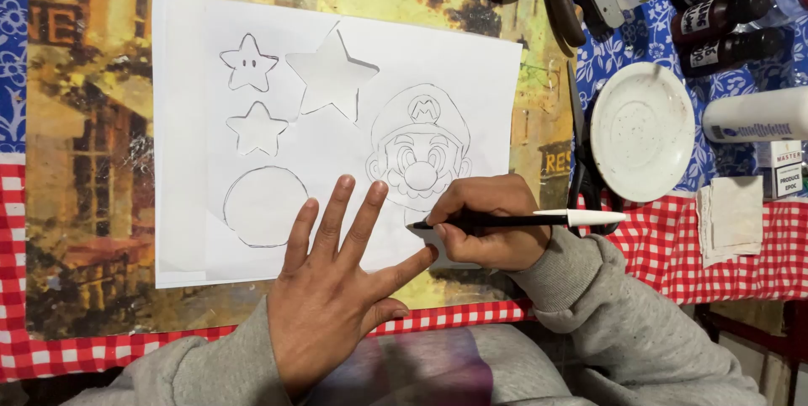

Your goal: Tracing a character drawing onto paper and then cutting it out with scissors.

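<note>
You had two hands at work: your left hand (337, 288) and your right hand (488, 225). There was one black pen (513, 220) with a white cap. One white sheet of paper (337, 128) lay there, and on it you could count three stars (332, 74), one drawn circle (265, 206) and one cartoon face in a cap (419, 149). To the side stood one round white dish (642, 131), three small dark bottles (720, 15), one pair of scissors (581, 145) and one folded cloth (730, 217).
</note>
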